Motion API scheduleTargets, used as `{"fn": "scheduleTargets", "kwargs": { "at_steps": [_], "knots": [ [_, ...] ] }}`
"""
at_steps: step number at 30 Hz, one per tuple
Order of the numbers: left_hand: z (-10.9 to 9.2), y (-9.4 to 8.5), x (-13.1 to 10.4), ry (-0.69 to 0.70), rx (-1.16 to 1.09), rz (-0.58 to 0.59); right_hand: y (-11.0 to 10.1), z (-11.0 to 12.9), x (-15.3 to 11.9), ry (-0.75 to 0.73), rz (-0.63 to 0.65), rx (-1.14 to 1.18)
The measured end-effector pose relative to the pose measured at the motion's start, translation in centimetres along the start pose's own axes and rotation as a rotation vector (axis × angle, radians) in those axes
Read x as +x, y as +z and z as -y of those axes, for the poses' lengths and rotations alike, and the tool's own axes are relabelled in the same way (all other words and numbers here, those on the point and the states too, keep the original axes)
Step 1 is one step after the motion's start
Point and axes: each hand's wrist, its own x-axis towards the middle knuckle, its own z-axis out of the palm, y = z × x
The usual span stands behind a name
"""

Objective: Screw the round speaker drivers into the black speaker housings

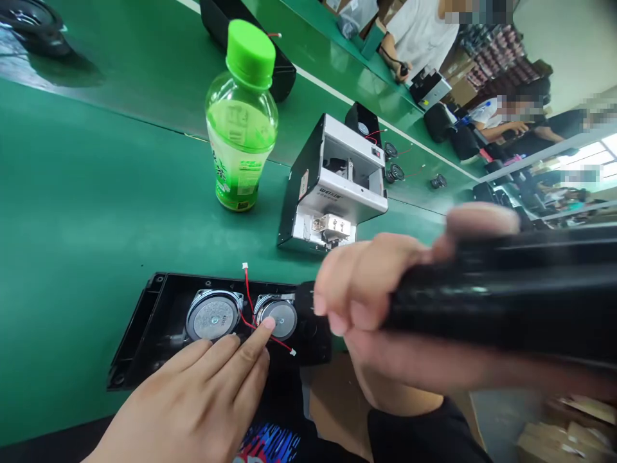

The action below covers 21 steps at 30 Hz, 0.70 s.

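Note:
A black speaker housing (pixel 166 308) lies on the green bench in front of me with two round speaker drivers in it. The left driver (pixel 212 318) and the right driver (pixel 284 319) show their metal backs, and red wires (pixel 248 292) with white plugs cross between them. My left hand (pixel 197 392) rests over the housing, fingers stretched out, the index fingertip on the right driver. Wrapped around a thick black electric screwdriver (pixel 506 296) is my right hand (pixel 376 289). The screwdriver's nose reaches the housing beside the right driver; its tip is hidden.
A green-capped drink bottle (pixel 241 128) stands behind the housing. Right of it is a grey-black screw feeder (pixel 332 186). Beyond are another black housing (pixel 364 122), small loose drivers (pixel 395 172) and a long black housing (pixel 284 71). Other people (pixel 424 32) sit farther along the bench.

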Motion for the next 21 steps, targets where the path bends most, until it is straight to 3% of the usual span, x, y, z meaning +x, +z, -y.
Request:
{"fn": "scheduleTargets", "kwargs": {
  "at_steps": [6,16,21],
  "knots": [
    [0.1,-1.8,2.4,0.053,0.07,-0.007,2.1,-4.3,1.2,-0.034,-0.026,0.154],
    [0.0,-2.2,2.3,0.025,0.031,0.039,2.1,-5.3,1.5,-0.041,-0.009,0.168],
    [0.1,-2.2,3.0,0.023,0.043,0.008,2.3,-5.8,1.2,-0.036,-0.022,0.181]
  ]
}}
